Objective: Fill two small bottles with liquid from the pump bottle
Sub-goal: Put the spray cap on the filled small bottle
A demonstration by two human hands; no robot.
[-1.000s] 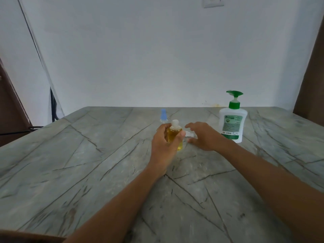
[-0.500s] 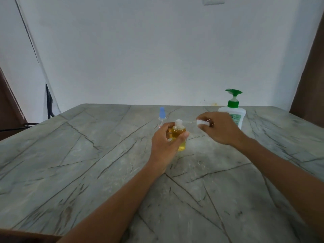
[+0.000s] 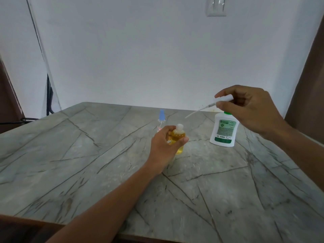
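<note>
My left hand (image 3: pixel 164 145) grips a small clear bottle (image 3: pixel 178 139) holding yellow liquid, standing on the table with its white neck uncovered. My right hand (image 3: pixel 249 111) is raised above and to the right, pinching a white spray cap (image 3: pixel 223 99) whose thin dip tube (image 3: pixel 198 112) slants down to the left, clear of the bottle. Behind the left hand stands a second small clear bottle with a blue cap (image 3: pixel 161 121). The white pump bottle (image 3: pixel 224 130) with a green label stands at the right; its pump head is hidden behind my right hand.
The grey marble-patterned table (image 3: pixel 87 155) meets a white wall at the back. A dark cable (image 3: pixel 50 95) hangs by the wall at the left. The table's front edge runs along the bottom left.
My right hand picked the white spray cap up off the table beside the bottle and has lifted it up and to the right. The left hand has kept its hold on the yellow bottle.
</note>
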